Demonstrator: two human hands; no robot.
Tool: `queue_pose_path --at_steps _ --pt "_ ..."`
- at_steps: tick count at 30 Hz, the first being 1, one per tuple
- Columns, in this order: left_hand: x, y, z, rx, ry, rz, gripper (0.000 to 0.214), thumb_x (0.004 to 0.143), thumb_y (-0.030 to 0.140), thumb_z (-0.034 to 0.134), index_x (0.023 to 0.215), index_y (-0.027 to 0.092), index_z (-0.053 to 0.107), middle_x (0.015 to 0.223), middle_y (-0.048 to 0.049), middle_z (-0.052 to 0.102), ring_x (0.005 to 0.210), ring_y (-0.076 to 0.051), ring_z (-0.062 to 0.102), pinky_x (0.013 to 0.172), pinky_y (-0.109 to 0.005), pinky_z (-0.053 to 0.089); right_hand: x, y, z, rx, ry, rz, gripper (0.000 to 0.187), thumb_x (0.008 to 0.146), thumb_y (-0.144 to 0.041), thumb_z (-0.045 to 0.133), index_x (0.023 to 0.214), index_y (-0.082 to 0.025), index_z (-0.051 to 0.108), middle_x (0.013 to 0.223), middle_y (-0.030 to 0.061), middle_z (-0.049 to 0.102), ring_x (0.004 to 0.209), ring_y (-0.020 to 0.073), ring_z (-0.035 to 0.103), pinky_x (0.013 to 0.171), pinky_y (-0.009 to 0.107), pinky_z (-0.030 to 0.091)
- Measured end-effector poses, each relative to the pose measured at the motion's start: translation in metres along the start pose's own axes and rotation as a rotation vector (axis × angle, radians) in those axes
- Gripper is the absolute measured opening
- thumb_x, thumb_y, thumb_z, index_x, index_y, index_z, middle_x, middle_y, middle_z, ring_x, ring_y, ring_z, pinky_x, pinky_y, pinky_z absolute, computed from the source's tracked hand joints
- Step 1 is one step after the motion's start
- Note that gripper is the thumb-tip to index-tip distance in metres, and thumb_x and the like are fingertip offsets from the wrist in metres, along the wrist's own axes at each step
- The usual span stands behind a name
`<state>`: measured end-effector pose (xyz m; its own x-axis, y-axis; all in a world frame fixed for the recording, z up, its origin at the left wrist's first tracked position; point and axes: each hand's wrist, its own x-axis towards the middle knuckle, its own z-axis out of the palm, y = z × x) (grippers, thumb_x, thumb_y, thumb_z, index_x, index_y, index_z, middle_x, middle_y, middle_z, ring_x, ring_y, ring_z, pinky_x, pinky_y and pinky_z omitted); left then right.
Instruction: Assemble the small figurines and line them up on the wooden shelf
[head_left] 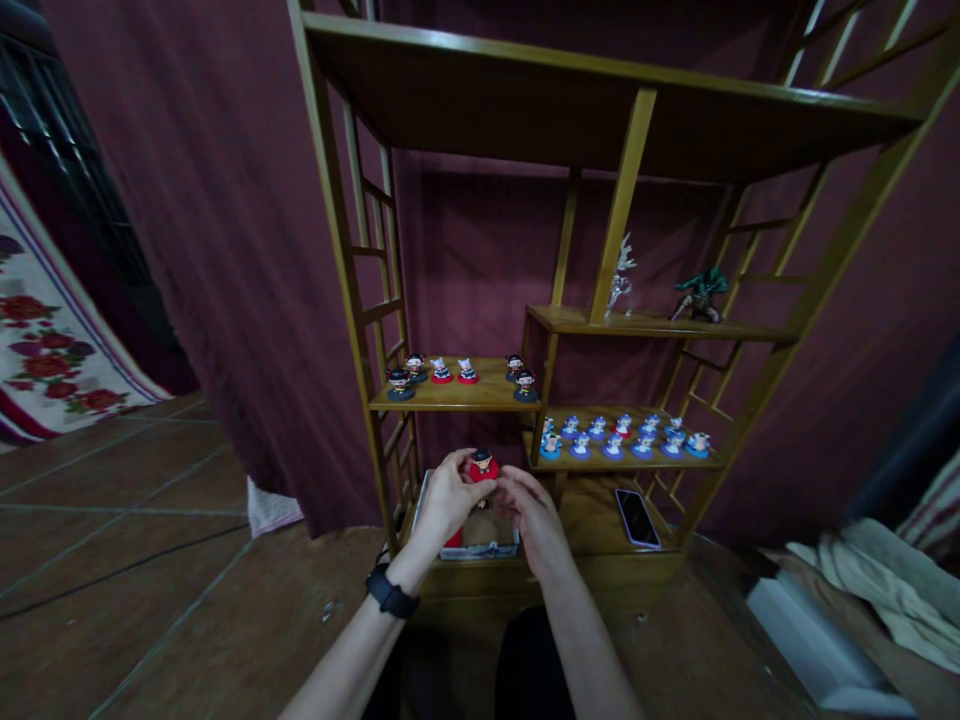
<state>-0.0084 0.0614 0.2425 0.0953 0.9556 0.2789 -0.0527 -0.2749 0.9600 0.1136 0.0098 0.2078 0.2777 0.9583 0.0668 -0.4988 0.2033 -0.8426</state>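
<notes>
Above the open box (480, 551), a small figurine (484, 465) with black hair and a red round base is held upright. My left hand (450, 497) pinches its base from the left, thumb in front. The fingertips of my right hand (530, 510) meet the base's right edge, fingers curled. More dark and red pieces lie inside the box, partly hidden by my hands. On the shelf (480, 385) just above stand two white figurines (453, 371) on red bases, with black-haired figurines (400, 384) at the left and more (525, 384) at the right.
Several blue-and-white figurines (613, 445) stand in two rows on the right shelf. A phone (637, 518) lies on the bottom board. Higher up are a clear ornament (621, 280) and a green figure (703, 295). A wooden post (337, 250) rises at the left.
</notes>
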Motion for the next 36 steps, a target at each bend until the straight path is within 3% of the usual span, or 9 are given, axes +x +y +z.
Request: queue_pose_path --at_steps 8,13,20,26,33,36 --pt "-0.015 -0.011 0.005 -0.112 -0.15 -0.098 0.047 0.046 0.01 0.072 0.092 0.015 0.063 0.081 -0.0056 0.068 0.072 -0.018 0.062 0.067 -0.028 0.05 0.003 0.008 0.005 -0.105 -0.057 -0.011 0.039 0.062 -0.037 0.068 0.097 -0.021 0.062 0.088 0.0035 0.067 0.078 0.0187 0.06 0.064 0.029 0.047" --pt "-0.018 -0.01 0.0 -0.2 -0.244 -0.175 0.045 0.055 0.018 0.072 0.098 0.012 0.062 0.088 -0.0077 0.068 0.072 -0.016 0.062 0.068 -0.028 0.05 0.003 0.012 0.002 -0.07 -0.087 -0.029 0.032 0.064 -0.036 0.067 0.091 -0.02 0.064 0.087 0.0031 0.067 0.071 0.016 0.059 0.064 0.028 0.047" --pt "-0.015 -0.021 -0.004 -0.194 -0.205 -0.21 0.04 0.054 0.027 0.074 0.09 0.01 0.067 0.073 -0.0067 0.069 0.061 -0.016 0.062 0.062 -0.028 0.051 -0.001 0.012 0.005 -0.093 -0.109 0.0 0.04 0.06 -0.037 0.069 0.095 -0.02 0.063 0.088 0.0036 0.067 0.072 0.0177 0.062 0.067 0.031 0.049" --pt "-0.017 -0.019 -0.002 -0.126 -0.155 -0.216 0.029 0.053 0.025 0.072 0.078 0.012 0.069 0.064 -0.0037 0.068 0.054 -0.015 0.061 0.055 -0.026 0.05 -0.002 0.01 0.01 -0.201 -0.063 0.002 0.035 0.06 -0.033 0.068 0.092 -0.02 0.062 0.081 0.0024 0.067 0.067 0.0172 0.061 0.06 0.03 0.048" --pt "-0.026 -0.013 0.001 -0.041 -0.067 -0.133 0.026 0.054 0.021 0.069 0.078 0.011 0.069 0.054 -0.0009 0.064 0.048 -0.012 0.056 0.049 -0.021 0.046 -0.008 0.004 0.011 -0.206 -0.07 -0.024 0.03 0.06 -0.03 0.068 0.087 -0.019 0.062 0.084 0.0029 0.066 0.072 0.018 0.06 0.062 0.032 0.05" --pt "-0.032 -0.006 0.001 -0.056 -0.074 -0.074 0.03 0.056 0.02 0.068 0.084 0.012 0.069 0.063 -0.0025 0.066 0.054 -0.013 0.058 0.053 -0.022 0.047 -0.013 -0.001 0.008 -0.185 -0.125 -0.084 0.03 0.062 -0.028 0.066 0.091 -0.022 0.061 0.087 0.0018 0.066 0.077 0.018 0.059 0.067 0.033 0.05"
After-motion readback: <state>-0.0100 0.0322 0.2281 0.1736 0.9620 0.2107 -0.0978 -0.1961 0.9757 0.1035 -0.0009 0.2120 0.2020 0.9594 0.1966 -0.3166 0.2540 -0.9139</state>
